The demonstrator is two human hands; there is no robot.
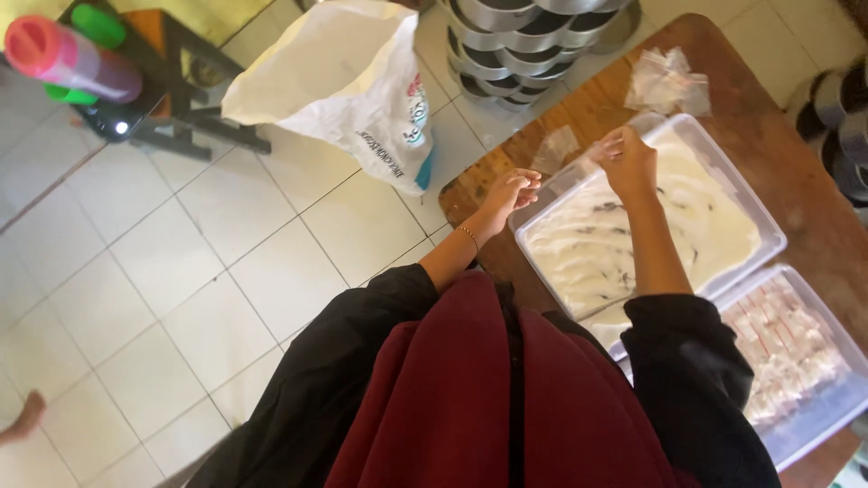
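The head view looks down at a brown desk (778, 154). A big clear tray (755, 212) full of white dough sits on it. The left hand (511, 192) is at the tray's left edge, fingers curled in; I cannot tell if they hold anything. The right hand (627, 161) is over the tray's far side, fingers pressed together, pinching something small I cannot make out. Small clear wrappers (667, 83) lie past the tray. A second tray (814, 398) of wrapped pieces sits right beside it. A white bag (348, 81) stands on the floor, left of the tray.

Clear glossy plastic tray (765, 217) of smooth white dough (633, 235), on a matt brown wooden table (778, 136)
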